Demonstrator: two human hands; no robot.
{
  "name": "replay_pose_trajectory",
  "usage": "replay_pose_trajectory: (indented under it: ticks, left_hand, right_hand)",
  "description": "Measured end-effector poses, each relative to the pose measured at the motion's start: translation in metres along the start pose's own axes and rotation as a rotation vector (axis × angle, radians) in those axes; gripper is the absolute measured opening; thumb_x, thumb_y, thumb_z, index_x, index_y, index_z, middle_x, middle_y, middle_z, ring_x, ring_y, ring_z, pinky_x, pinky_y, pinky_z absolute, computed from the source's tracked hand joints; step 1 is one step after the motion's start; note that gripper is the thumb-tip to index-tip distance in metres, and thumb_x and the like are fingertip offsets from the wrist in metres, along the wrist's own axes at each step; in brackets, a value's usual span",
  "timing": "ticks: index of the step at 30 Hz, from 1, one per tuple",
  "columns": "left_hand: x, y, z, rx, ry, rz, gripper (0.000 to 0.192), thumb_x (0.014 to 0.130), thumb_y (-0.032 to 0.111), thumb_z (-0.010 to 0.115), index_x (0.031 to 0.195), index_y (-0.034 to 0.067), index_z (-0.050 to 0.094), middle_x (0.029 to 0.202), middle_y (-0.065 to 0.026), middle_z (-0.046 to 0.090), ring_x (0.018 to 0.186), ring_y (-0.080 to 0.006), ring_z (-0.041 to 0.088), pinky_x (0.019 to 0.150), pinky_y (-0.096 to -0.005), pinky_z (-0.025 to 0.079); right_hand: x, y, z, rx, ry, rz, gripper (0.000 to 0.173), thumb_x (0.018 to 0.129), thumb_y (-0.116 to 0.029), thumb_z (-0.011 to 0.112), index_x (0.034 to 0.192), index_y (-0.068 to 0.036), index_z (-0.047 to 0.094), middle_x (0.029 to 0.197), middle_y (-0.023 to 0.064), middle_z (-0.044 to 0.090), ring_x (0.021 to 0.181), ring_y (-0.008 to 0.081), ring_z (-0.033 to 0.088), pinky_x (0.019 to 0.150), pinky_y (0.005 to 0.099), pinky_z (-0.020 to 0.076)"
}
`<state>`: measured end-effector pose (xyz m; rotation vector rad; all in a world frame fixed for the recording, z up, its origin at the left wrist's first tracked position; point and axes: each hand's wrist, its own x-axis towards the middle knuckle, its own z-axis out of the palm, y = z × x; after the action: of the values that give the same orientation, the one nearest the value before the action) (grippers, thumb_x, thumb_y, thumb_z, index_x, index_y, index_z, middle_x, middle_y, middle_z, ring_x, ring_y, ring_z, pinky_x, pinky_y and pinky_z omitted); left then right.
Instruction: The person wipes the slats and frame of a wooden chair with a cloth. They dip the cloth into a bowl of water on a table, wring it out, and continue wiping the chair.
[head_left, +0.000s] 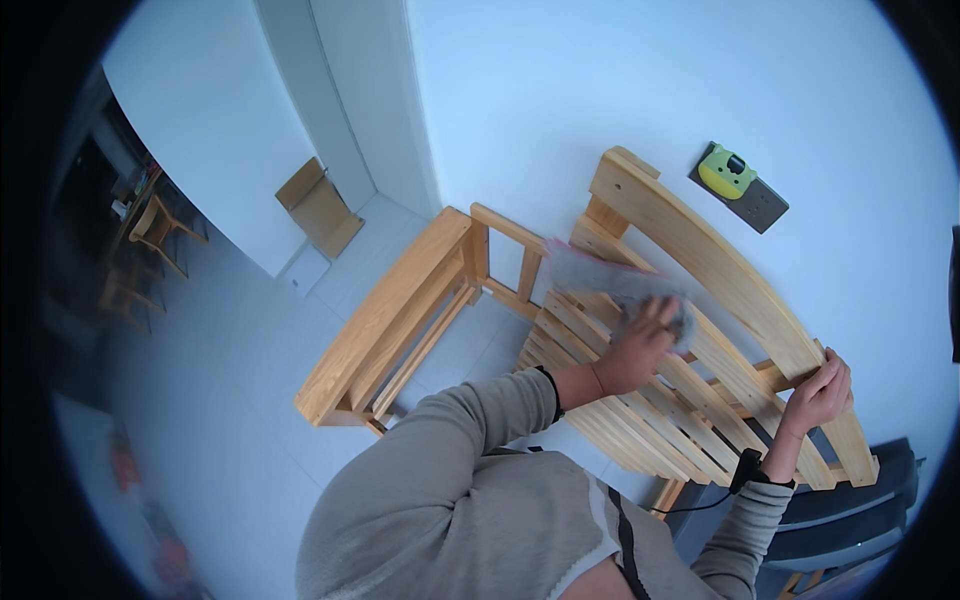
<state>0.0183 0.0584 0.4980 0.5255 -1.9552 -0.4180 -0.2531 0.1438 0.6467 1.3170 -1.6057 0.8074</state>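
My left hand (637, 349) is shut on a grey cloth with a pinkish edge (600, 271), which lies across the upper slats of a pale wooden slatted panel (720, 352). Cloth and fingers are blurred. My right hand (819, 394) grips the panel's wide outer board (705, 255) near its lower right end. The panel stands tilted up near the white wall, its slats fanning towards my body. Left of it is a wooden frame with a thick end board (386, 319), joined to a side rail (510, 229).
A green and yellow animal-shaped device (726, 172) sits on a dark wall socket strip (761, 206). Folded cardboard (321, 210) leans by the far wall. Dark padded furniture (847, 517) stands at lower right. Wooden chairs (161, 229) are at far left. A black cable (694, 509) hangs from my right wrist.
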Motion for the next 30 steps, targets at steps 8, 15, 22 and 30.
replay_pose_trajectory:
  ticks: [8, 15, 22, 30]
  left_hand:
    - [0.034, 0.022, -0.045, 0.052, 0.007, 0.269, 0.022, 0.085, 0.013, 0.061, 0.106, 0.007, 0.062, 0.133, -0.0147, 0.051, 0.111, -0.0322, 0.054, 0.094, -0.0435, 0.041]
    - [0.072, -0.022, -0.057, 0.26, -0.019, 0.209, 0.028, 0.077, 0.016, 0.066, 0.105, 0.017, 0.067, 0.099, 0.0008, 0.061, 0.091, -0.0179, 0.056, 0.085, -0.0383, 0.036]
    - [0.075, -0.027, -0.049, 0.176, 0.016, 0.154, 0.024, 0.078, 0.015, 0.065, 0.102, 0.016, 0.067, 0.095, -0.0014, 0.061, 0.084, -0.0209, 0.057, 0.078, -0.0381, 0.035]
    - [0.089, -0.038, -0.071, -0.103, -0.132, 0.025, 0.018, 0.082, 0.014, 0.06, 0.099, 0.01, 0.062, 0.094, -0.008, 0.059, 0.089, -0.029, 0.058, 0.079, -0.0435, 0.043]
  right_hand:
    - [-0.001, 0.0, -0.001, 0.031, 0.002, -0.034, 0.031, 0.099, -0.016, 0.04, 0.093, -0.005, 0.069, 0.09, 0.007, 0.069, 0.083, 0.0249, 0.064, 0.074, 0.0341, 0.0427]
    - [0.001, -0.003, -0.004, 0.021, -0.022, -0.003, 0.029, 0.099, -0.014, 0.041, 0.093, -0.003, 0.067, 0.091, 0.0092, 0.069, 0.083, 0.0261, 0.062, 0.078, 0.0349, 0.0427]
    - [-0.054, -0.118, -0.005, 0.746, -0.313, -0.141, 0.034, 0.082, -0.019, 0.068, 0.112, -0.006, 0.06, 0.119, 0.0163, 0.054, 0.109, 0.0362, 0.05, 0.095, 0.0459, 0.0384]
    - [-0.053, -0.166, 0.058, 0.497, -0.429, -0.177, 0.055, 0.066, -0.006, 0.069, 0.12, -0.007, 0.056, 0.13, 0.0161, 0.052, 0.114, 0.0375, 0.051, 0.096, 0.0474, 0.0394]
